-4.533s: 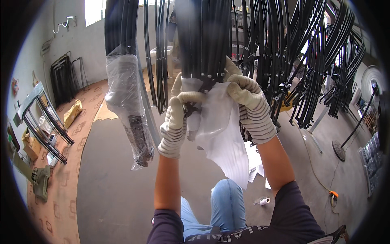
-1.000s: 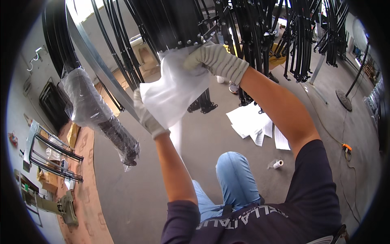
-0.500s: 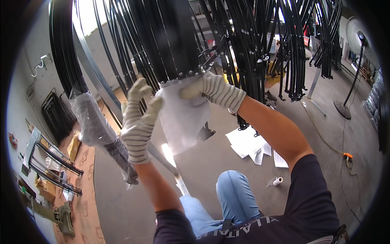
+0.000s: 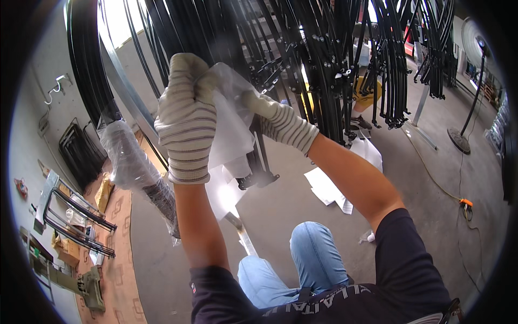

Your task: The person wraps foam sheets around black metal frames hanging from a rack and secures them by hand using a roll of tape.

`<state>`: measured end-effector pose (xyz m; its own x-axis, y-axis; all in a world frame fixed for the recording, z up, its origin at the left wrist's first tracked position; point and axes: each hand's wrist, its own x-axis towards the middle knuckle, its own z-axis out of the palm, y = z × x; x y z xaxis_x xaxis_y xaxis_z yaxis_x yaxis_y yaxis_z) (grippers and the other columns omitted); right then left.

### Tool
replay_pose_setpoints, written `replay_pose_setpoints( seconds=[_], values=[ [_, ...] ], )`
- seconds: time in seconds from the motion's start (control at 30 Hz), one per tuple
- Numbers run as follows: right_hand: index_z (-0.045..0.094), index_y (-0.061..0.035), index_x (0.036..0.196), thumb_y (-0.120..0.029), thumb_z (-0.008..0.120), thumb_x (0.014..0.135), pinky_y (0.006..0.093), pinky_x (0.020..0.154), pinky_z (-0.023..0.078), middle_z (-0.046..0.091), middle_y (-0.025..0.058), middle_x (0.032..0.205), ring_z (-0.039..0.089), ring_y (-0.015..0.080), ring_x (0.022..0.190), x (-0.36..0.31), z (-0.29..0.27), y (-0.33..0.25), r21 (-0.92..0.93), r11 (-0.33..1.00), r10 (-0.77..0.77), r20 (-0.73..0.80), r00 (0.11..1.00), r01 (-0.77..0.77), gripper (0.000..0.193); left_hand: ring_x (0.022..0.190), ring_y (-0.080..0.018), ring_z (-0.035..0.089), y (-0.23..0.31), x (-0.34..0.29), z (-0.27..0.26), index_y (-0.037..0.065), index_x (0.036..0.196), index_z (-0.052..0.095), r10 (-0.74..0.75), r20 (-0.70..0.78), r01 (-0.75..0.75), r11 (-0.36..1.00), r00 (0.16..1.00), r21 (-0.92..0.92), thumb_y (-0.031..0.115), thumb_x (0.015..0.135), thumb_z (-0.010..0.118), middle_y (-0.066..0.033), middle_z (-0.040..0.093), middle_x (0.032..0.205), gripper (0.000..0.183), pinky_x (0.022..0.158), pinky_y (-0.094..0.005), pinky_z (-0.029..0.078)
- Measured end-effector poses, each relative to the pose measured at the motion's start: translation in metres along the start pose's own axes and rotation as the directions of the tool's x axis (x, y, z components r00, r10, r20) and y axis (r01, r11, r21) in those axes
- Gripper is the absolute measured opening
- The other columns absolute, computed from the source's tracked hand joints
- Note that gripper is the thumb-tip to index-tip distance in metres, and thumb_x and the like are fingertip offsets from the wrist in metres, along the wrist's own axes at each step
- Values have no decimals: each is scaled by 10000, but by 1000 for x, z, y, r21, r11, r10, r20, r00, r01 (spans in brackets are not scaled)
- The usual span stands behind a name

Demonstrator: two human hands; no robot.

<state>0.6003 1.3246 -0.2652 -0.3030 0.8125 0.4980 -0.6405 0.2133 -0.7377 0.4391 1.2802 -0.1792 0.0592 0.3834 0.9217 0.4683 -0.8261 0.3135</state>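
Thin white sheet hangs on the front of our black bundle, and it hides part of the long tubes there. We see it crumpled near its top, with a loose part hanging lower down. Some dark tube ends poke out below it, at the bottom of the black bundle.

Our left hand is up at the left side of the black bundle, in a striped glove. Its grip pinches the sheet's left edge, thumb and fingers pressed together. Our right hand wears a striped glove too, and it touches the sheet on the right side of the black bundle. We cannot tell if its grip is pinching or just pressing, because its fingertips are blurry.

To the left of the black bundle we see a gray metal post, and past it hang more dark tubes in a clear plastic wrap. To the right of the black bundle hang lots of black tubes with little shiny dots on them. Farther right of the bundle is a big round fan on a tall stand.

On the gray floor, lower than the black bundle and to its right, lie some white papers. An orange plug lies on the floor too, well to the right of the bundle.
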Motion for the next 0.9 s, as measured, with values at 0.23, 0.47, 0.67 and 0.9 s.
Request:
replay_pose_setpoints(
  seconds=[0.23, 0.47, 0.67, 0.9],
  values=[
    [342, -89, 1243, -111, 465, 838, 239, 853, 431, 437, 90, 1188, 490, 184, 1034, -12, 30, -13, -462, 887, -116, -243, 963, -10, 424, 630, -63, 477, -42, -23, -27, 83, 981, 532, -200, 158, 243, 909, 967, -339, 66, 723, 637, 22, 527, 704, 279, 583, -188, 407],
    [360, -94, 1222, -112, 457, 843, 224, 840, 432, 459, 86, 1152, 489, 177, 1029, -12, 33, -6, -831, 553, -286, -128, 950, 55, 391, 726, -141, 509, -95, -53, -4, 2, 930, 568, -96, 262, 97, 995, 960, 10, 18, 759, 533, -64, 548, 827, 175, 679, -252, 419],
    [404, -76, 1180, -169, 487, 845, 213, 830, 433, 500, 68, 1091, 501, 160, 1006, -20, 27, -10, -858, 505, -311, -84, 947, 90, 358, 889, -268, 544, -103, -38, 48, 29, 940, 577, -3, 401, -27, 997, 916, 68, 176, 730, 577, -113, 577, 979, 256, 749, -325, 440],
    [544, -48, 957, -353, 520, 824, 223, 691, 412, 535, 3, 823, 485, 89, 731, -8, 27, 5, -143, 985, -152, -442, 884, 98, 334, 944, -180, 524, -170, -75, 67, -12, 1159, 411, -215, 605, 610, -51, 767, -791, 345, 805, 545, -97, 517, 1089, 521, 793, -297, 447]
  ],
)
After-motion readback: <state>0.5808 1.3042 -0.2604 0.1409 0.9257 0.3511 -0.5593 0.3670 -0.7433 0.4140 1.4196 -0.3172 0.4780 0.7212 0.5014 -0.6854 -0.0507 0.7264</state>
